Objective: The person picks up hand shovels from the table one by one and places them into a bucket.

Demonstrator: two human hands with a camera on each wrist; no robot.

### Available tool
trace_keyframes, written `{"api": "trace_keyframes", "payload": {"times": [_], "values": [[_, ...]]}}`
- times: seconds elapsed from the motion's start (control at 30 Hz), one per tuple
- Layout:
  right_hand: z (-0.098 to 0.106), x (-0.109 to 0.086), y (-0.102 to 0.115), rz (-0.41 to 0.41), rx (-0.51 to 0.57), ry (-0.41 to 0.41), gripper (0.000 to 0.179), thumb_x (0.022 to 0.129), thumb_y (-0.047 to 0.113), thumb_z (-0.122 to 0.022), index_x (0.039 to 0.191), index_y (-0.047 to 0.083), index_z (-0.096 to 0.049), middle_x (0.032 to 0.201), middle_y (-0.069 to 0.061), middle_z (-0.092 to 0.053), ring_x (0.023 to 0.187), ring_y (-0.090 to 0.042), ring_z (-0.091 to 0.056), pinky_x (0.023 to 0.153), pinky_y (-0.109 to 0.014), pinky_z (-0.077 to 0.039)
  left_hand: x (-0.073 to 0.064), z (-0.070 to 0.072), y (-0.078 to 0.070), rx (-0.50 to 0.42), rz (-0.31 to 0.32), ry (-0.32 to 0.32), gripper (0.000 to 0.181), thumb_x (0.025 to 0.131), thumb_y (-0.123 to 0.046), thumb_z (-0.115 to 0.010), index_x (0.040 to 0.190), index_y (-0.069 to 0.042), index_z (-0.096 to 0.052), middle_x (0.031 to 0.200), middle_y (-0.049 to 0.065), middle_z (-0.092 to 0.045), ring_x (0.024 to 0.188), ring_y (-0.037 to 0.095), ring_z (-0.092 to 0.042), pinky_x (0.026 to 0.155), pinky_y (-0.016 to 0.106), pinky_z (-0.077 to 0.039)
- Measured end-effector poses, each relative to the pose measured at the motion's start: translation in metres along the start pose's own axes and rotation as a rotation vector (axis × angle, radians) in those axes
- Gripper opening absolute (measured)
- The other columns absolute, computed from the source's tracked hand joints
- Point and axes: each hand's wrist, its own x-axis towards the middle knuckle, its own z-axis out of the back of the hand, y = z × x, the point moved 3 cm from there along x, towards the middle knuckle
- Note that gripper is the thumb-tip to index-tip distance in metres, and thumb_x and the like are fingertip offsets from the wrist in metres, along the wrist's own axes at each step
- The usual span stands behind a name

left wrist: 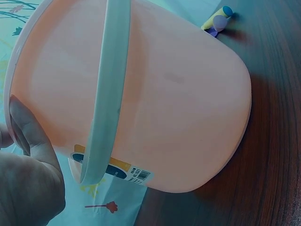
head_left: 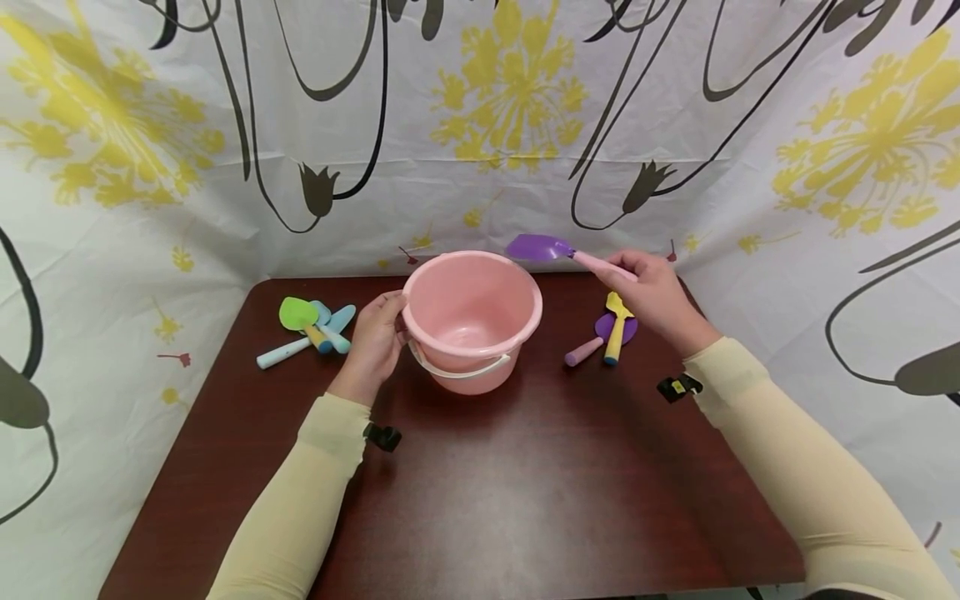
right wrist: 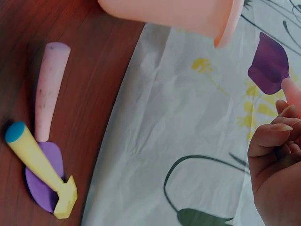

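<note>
A pink bucket [head_left: 468,367] with a white handle [head_left: 465,373] stands toward the back of the table, its mouth tipped a little to me. My left hand [head_left: 377,337] grips its rim at the left; in the left wrist view the fingers lie against the outer wall near a barcode label [left wrist: 136,175]. My right hand [head_left: 651,292] holds a toy shovel [head_left: 542,247] by its pink handle, in the air at the bucket's back right. The purple blade points left, close to the rim. Below that hand lie a purple shovel with a pink handle [head_left: 584,352] and a yellow tool [head_left: 615,342].
Left of the bucket lies a small pile: a green shovel [head_left: 297,313] with a yellow handle and light blue tools [head_left: 283,353]. A patterned white cloth [head_left: 480,200] hangs behind the dark wooden table [head_left: 480,483] and along its sides.
</note>
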Motion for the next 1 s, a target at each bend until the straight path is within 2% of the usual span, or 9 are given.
{"api": "trace_keyframes", "payload": {"times": [0.1,0.3,0.53,0.8,0.9,1.0], "values": [[-0.004,0.000,0.008,-0.003,0.013,0.027,0.046,0.099,0.066,-0.075,0.108,0.020,-0.081,0.072,0.000,-0.049,0.067,-0.021,-0.046,0.062,-0.035,-0.042,0.000,0.000,0.000,0.005,-0.003,0.000,0.026,0.112,-0.021,-0.064,0.130,-0.002,-0.065,0.128,0.019,-0.063,0.099,0.026,-0.064,0.074,0.025,-0.060],[-0.011,0.001,0.020,0.037,-0.008,0.089,0.042,0.100,0.064,-0.075,0.106,0.023,-0.081,0.084,-0.005,-0.062,0.064,-0.021,-0.053,0.064,-0.035,-0.048,0.000,0.001,0.000,0.004,-0.002,0.000,0.024,0.112,-0.022,-0.065,0.128,-0.004,-0.066,0.123,0.014,-0.065,0.098,0.023,-0.065,0.075,0.025,-0.060],[-0.020,0.002,0.032,0.103,-0.040,0.149,0.036,0.102,0.059,-0.075,0.104,0.023,-0.081,0.073,-0.006,-0.049,0.065,-0.021,-0.044,0.060,-0.035,-0.042,0.001,0.001,0.001,0.003,-0.007,0.000,0.027,0.113,-0.023,-0.065,0.129,-0.002,-0.065,0.124,0.017,-0.065,0.098,0.025,-0.066,0.075,0.026,-0.060],[-0.032,0.007,0.045,0.198,-0.070,0.198,0.021,0.105,0.038,-0.079,0.103,0.018,-0.081,0.068,0.000,-0.048,0.066,-0.019,-0.045,0.060,-0.031,-0.040,0.001,0.002,0.001,0.013,0.006,-0.007,0.027,0.112,-0.023,-0.066,0.129,-0.003,-0.066,0.131,0.019,-0.063,0.105,0.030,-0.063,0.078,0.026,-0.060],[-0.038,0.008,0.049,0.229,-0.069,0.217,0.017,0.104,0.035,-0.080,0.103,0.018,-0.081,0.069,0.000,-0.048,0.062,-0.016,-0.043,0.058,-0.029,-0.038,0.000,0.001,0.000,0.011,0.005,-0.007,0.026,0.112,-0.024,-0.065,0.129,-0.003,-0.066,0.131,0.019,-0.063,0.104,0.029,-0.063,0.078,0.026,-0.060],[-0.044,0.008,0.053,0.221,-0.054,0.240,0.021,0.105,0.037,-0.079,0.103,0.017,-0.081,0.069,0.001,-0.047,0.060,-0.014,-0.039,0.057,-0.029,-0.036,0.000,0.002,0.000,0.005,-0.001,-0.004,0.026,0.113,-0.023,-0.065,0.128,-0.002,-0.066,0.130,0.018,-0.064,0.102,0.027,-0.064,0.078,0.027,-0.060]]}}
